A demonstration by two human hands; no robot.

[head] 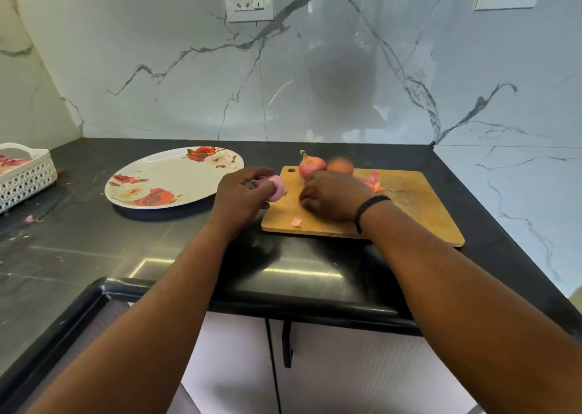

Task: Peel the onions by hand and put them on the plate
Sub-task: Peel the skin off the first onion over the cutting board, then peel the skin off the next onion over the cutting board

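1. Head view: left hand (pixel 241 198) pinches a peeled onion (pixel 277 188) between thumb and fingers, just off the board's (pixel 409 205) left edge.
2. Right hand (pixel 330 198) rests curled on the board; whether it grips anything I cannot tell.
3. Beyond its knuckles sit two unpeeled onions (pixel 311 164).
4. Left of the left hand lies the plate (pixel 176 177), bare of onions.
5. Step: likely placing; next, carry the onion left and release.

A smooth pink peeled onion (pixel 277 188) sits in the middle of the frame, just right of the plate. The oval white plate with red roses (pixel 176 174) lies flat, left of middle. Two onions with skin (pixel 311 165) sit side by side above the middle; the right one (pixel 340 165) looks blurry.
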